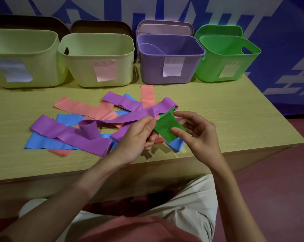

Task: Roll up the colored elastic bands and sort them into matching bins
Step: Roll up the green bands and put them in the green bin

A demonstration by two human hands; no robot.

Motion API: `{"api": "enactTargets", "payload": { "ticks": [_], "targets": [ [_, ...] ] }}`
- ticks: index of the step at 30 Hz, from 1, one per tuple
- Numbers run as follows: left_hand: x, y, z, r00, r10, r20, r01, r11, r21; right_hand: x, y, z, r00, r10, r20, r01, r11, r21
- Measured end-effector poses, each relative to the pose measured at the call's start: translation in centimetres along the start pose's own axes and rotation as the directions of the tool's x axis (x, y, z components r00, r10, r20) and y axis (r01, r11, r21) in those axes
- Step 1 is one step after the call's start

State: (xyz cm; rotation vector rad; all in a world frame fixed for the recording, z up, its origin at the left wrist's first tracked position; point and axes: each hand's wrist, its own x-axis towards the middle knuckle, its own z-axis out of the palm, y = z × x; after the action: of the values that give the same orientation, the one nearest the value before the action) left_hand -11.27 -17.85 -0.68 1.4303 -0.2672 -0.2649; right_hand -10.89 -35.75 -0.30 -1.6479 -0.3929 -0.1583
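Lap: pale trousers (191,206) and a reddish shirt hem (139,229) sit closest to the lens, below the grip.
Left hand (137,137): thumb and fingers pinched together on the left edge of the green band (167,127), palm turned inward.
Right hand (198,131): thumb pressed on the band's lower right part, fingers curled behind it, so it is clamped on the same piece.
Green band: held between both hands just above the table's near edge, folded or partly rolled into a short flat wad; which of the two is hard to tell from this angle.
Table (235,110): light wood, under and beyond the grip.
Loose bands: purple bands (69,135), blue bands (43,142) and pink bands (81,107) lie crossed over one another to the left of and behind the grip; one purple band curls up into an upright loop.
Bins: beyond the pile, in a row, two pale yellow-green bins (98,63), a purple bin (170,62) straight behind the grip and a green bin (224,62) behind and to its right, each with a paper label.
Purple bin's contents: something purple lies inside.
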Motion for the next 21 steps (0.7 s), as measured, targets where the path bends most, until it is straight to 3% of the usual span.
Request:
{"api": "enactTargets", "payload": {
  "ticks": [6,10,15,21],
  "targets": [
    [0.4,-0.2,-0.3,0.996,-0.089,0.025,0.091,0.993,-0.078,0.5,0.5,0.3,0.997,-0.018,0.071,0.02,0.999,-0.026],
    [1.1,-0.5,-1.5,0.991,-0.131,0.03,0.133,0.989,-0.059,1.3,1.5,0.8,0.997,0.049,0.061,-0.049,0.999,-0.01],
    [2.1,-1.1,-3.8,0.994,0.02,-0.105,0.0,0.983,0.184,3.1,2.6,1.4,0.991,0.1,0.093,-0.097,0.995,-0.039],
    [2.9,-1.1,-6.3,0.993,0.067,-0.101,-0.04,0.968,0.249,6.5,3.7,2.6,0.981,0.109,0.16,-0.104,0.994,-0.039]
  ]
}}
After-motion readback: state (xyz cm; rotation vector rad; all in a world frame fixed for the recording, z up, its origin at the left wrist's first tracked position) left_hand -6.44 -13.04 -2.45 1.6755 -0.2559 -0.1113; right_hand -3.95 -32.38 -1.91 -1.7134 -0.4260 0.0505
